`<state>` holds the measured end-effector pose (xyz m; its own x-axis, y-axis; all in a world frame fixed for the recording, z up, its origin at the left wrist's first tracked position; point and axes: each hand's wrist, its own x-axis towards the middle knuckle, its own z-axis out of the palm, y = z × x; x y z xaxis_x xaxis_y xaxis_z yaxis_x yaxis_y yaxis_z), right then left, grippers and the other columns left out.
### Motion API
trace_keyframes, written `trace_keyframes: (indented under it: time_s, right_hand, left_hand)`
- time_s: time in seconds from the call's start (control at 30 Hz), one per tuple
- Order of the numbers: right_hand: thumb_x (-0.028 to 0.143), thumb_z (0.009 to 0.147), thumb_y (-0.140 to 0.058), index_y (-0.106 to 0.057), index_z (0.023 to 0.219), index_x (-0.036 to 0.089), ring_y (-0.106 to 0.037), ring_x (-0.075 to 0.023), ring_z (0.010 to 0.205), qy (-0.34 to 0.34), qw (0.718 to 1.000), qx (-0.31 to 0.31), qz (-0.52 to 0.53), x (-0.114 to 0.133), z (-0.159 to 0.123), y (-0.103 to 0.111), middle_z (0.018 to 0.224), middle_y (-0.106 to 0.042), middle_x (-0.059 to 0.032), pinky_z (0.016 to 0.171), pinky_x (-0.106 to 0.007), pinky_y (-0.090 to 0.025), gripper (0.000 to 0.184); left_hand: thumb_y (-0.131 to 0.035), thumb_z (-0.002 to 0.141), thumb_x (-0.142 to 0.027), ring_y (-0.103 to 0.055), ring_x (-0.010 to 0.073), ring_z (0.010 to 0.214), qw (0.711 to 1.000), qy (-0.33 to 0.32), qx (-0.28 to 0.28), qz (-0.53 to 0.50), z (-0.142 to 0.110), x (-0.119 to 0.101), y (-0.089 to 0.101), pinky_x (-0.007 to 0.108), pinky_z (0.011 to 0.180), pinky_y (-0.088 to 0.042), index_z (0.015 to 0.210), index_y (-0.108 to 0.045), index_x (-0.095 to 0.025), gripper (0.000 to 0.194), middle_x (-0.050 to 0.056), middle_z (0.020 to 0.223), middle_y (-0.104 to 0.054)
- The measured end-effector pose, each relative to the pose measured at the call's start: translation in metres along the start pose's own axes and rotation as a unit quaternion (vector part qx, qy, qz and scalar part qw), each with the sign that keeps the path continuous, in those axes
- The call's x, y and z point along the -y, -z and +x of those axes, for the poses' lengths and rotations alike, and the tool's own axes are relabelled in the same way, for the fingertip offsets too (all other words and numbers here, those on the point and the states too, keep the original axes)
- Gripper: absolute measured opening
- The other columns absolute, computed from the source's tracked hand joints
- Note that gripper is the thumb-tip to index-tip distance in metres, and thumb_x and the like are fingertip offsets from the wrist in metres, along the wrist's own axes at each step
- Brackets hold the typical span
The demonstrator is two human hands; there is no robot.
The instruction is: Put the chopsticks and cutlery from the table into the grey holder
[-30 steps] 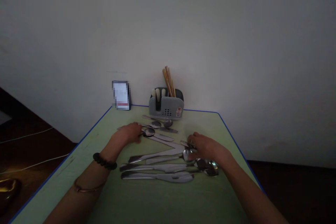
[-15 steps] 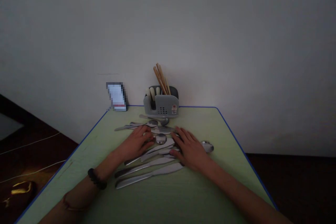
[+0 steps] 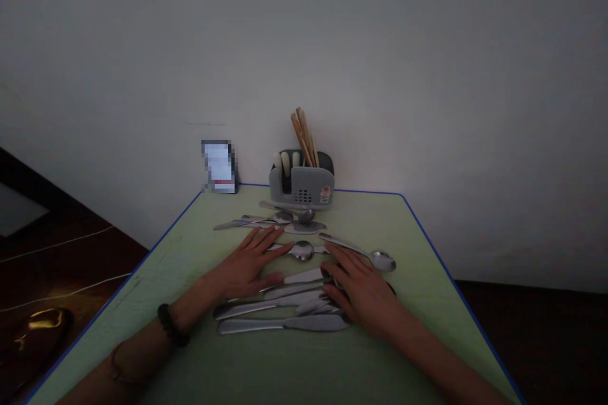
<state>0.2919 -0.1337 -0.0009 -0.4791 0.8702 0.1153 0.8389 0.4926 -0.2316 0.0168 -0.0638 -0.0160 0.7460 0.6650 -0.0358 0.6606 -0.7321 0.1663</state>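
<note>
My left hand (image 3: 249, 262) lies flat on the green table (image 3: 266, 367), fingers spread, touching the handles of several steel knives (image 3: 285, 324). My right hand (image 3: 363, 288) also lies flat with fingers stretched out, resting on the knives' blade ends. A spoon (image 3: 303, 249) sits between the two hands. Another spoon (image 3: 375, 257) lies just beyond my right hand's fingertips. More spoons and cutlery (image 3: 275, 220) lie farther back.
A grey cutlery holder (image 3: 302, 187) with chopsticks (image 3: 303, 137) and white-handled utensils stands at the table's far edge against the wall. A small blurred card (image 3: 218, 167) leans there too. Floor with cables (image 3: 61, 294) lies to the left.
Both hands drew together over the knives, then slid slightly toward me. The knives have been pushed closer together and a spoon now lies exposed at the right.
</note>
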Motion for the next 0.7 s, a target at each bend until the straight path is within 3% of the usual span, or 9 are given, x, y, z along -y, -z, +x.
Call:
trace_keyframes:
  time_s: [0.17, 0.3, 0.47, 0.63, 0.7]
  right_hand:
    - [0.046, 0.089, -0.047, -0.043, 0.139, 0.023, -0.033, -0.0282, 0.136, 0.021, 1.000, 0.022, 0.003, 0.000, -0.004, -0.007, 0.149, -0.034, -0.0116, 0.108, -0.048, -0.034, 0.056]
    - [0.044, 0.088, -0.051, -0.042, 0.139, 0.028, -0.029, -0.0305, 0.137, 0.021, 0.999, 0.012, -0.024, -0.002, -0.006, -0.014, 0.151, -0.029, -0.0100, 0.106, -0.051, -0.034, 0.054]
    - [0.042, 0.091, -0.046, -0.045, 0.138, 0.019, -0.036, -0.0278, 0.134, -0.006, 0.999, -0.011, -0.046, -0.005, -0.001, -0.012, 0.148, -0.036, -0.0122, 0.106, -0.047, -0.035, 0.052]
    - [0.043, 0.092, -0.041, -0.043, 0.138, 0.010, -0.035, -0.0259, 0.135, -0.028, 0.999, -0.022, -0.039, -0.005, 0.019, -0.008, 0.147, -0.037, -0.0139, 0.111, -0.044, -0.031, 0.056]
    - [0.045, 0.092, -0.040, -0.041, 0.139, 0.009, -0.034, -0.0252, 0.136, -0.023, 0.999, -0.021, -0.026, -0.005, 0.030, -0.009, 0.147, -0.036, -0.0145, 0.112, -0.044, -0.029, 0.059]
  left_hand:
    - [-0.046, 0.082, -0.065, -0.012, 0.0320, 0.142, 1.000, 0.001, -0.003, 0.007, -0.002, -0.003, 0.001, 0.053, 0.114, -0.008, 0.146, -0.021, -0.033, 0.076, 0.008, 0.156, -0.009]
    - [-0.046, 0.083, -0.064, -0.015, 0.0326, 0.141, 1.000, 0.002, -0.029, 0.004, 0.000, 0.001, -0.005, 0.054, 0.113, -0.010, 0.145, -0.025, -0.033, 0.072, 0.007, 0.156, -0.011]
    - [-0.042, 0.091, -0.053, -0.022, 0.0289, 0.140, 0.998, -0.016, -0.066, -0.001, 0.003, 0.010, -0.010, 0.052, 0.114, -0.015, 0.142, -0.034, -0.034, 0.055, 0.004, 0.154, -0.023]
    - [-0.044, 0.090, -0.052, -0.021, 0.0303, 0.140, 0.996, -0.028, -0.082, -0.001, 0.002, 0.006, -0.010, 0.051, 0.113, -0.019, 0.143, -0.031, -0.030, 0.059, 0.007, 0.154, -0.020]
    - [-0.044, 0.090, -0.052, -0.024, 0.0297, 0.139, 0.997, -0.027, -0.078, -0.002, 0.002, 0.004, -0.009, 0.049, 0.112, -0.024, 0.144, -0.031, -0.028, 0.061, 0.008, 0.153, -0.025]
